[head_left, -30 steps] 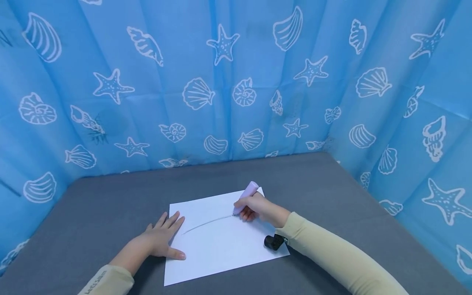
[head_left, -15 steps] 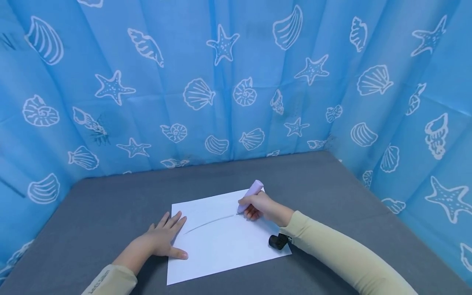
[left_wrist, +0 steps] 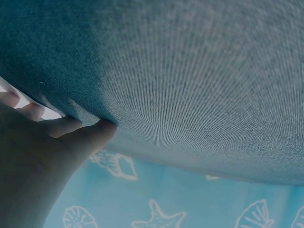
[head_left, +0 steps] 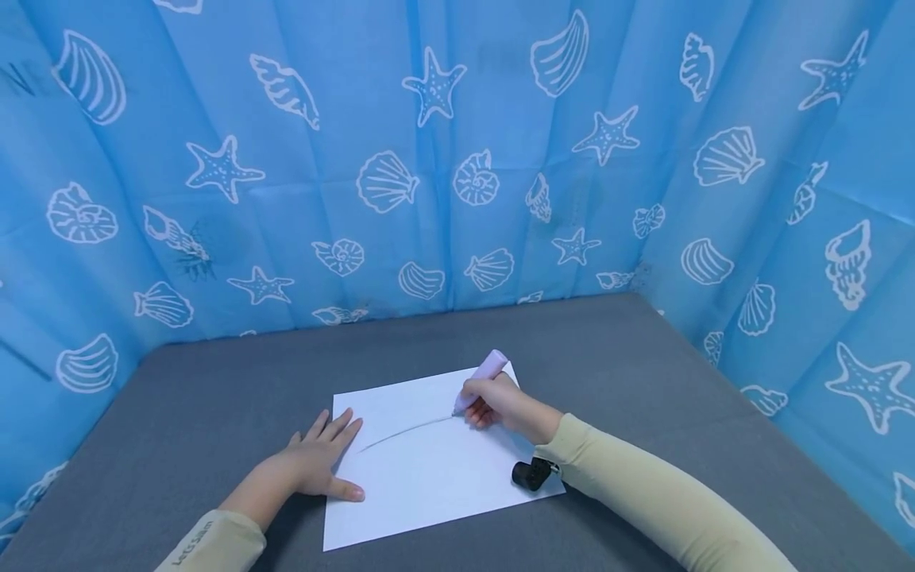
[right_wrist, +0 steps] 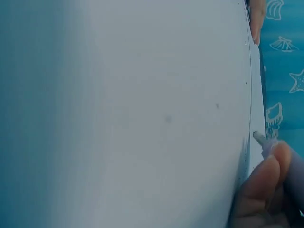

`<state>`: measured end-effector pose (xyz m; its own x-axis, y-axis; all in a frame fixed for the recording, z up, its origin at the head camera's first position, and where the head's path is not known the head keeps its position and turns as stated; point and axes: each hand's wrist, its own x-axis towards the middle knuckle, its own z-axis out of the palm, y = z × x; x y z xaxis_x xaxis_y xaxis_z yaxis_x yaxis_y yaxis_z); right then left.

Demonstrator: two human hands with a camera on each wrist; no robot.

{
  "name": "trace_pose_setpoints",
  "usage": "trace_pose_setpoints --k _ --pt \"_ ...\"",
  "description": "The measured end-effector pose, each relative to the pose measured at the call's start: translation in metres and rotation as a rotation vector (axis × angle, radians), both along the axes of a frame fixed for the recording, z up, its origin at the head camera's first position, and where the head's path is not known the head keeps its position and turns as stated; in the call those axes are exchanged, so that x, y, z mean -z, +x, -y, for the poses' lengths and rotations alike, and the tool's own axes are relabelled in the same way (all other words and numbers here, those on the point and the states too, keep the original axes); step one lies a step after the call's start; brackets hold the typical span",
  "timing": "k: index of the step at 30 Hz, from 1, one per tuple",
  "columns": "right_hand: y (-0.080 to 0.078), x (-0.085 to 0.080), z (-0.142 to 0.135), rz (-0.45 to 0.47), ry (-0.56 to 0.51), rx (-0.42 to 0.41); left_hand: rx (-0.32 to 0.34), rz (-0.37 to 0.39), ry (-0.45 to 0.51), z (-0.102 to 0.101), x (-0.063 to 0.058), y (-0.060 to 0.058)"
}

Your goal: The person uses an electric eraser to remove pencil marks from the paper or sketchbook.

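Note:
A white sheet of paper (head_left: pixel 429 485) lies on the grey cloth surface, slightly turned in the head view. My right hand (head_left: pixel 503 405) grips a thick lavender pen (head_left: pixel 490 366), its butt leaning up and to the right. The pen's fine tip (right_wrist: pixel 257 135) is at the paper, at the right end of a thin, gently curved grey line (head_left: pixel 403 430). Spread flat, my left hand (head_left: pixel 318 462) rests across the sheet's left edge, with thumb and fingertips on the paper. In the left wrist view this hand (left_wrist: pixel 52 147) shows with its fingers stretched out.
Dark grey cloth (head_left: pixel 236 397) covers the table around the sheet. A small black device (head_left: pixel 530 474) at the right wrist hangs over the paper's lower right part. Blue curtains (head_left: pixel 443 222) with white shells and starfish stand behind and at the sides.
The right hand with the pen shifts slightly right, off the line's end, then back left to it. The left hand stays in place on the sheet.

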<state>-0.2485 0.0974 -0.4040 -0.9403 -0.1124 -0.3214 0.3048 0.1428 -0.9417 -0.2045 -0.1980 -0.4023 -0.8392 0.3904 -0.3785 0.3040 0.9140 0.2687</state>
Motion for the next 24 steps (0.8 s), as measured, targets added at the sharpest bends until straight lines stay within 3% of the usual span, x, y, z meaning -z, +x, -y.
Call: trace_pose_setpoints --k 3,9,16,24 --pt "0.000 0.001 0.002 -0.001 0.029 0.026 0.000 -0.002 0.010 0.001 0.005 -0.003" --pt "-0.002 0.001 0.003 0.004 0.064 -0.017 -0.005 -0.022 0.015 0.005 0.016 -0.009" --pt "-0.004 0.000 0.003 -0.005 0.072 0.004 0.003 0.004 0.014 0.004 0.010 -0.007" --pt "-0.003 0.000 0.002 0.006 0.098 -0.017 0.004 -0.021 0.013 0.004 0.013 -0.007"
